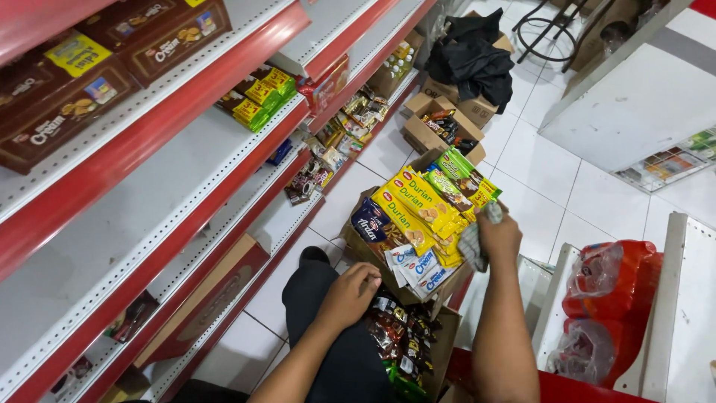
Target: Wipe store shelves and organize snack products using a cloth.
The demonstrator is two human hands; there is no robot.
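My left hand (349, 292) rests on my dark-trousered knee, fingers curled, next to a cardboard box of small dark snack packets (399, 339). My right hand (498, 235) is closed around a grey-and-white cloth (473, 245). It hovers at the right edge of an open cardboard box (354, 242) on the floor. That box holds yellow biscuit packs (414, 205), green packs (462, 175), a dark blue pack (369, 222) and white-and-blue packs (414, 267).
Red-edged white store shelves (171, 186) run along the left with brown biscuit boxes, green packs and small snacks. More open cartons (440, 127) and a black garment (473, 56) sit farther down the tiled aisle. Red wrapped bundles (611, 298) lie at right.
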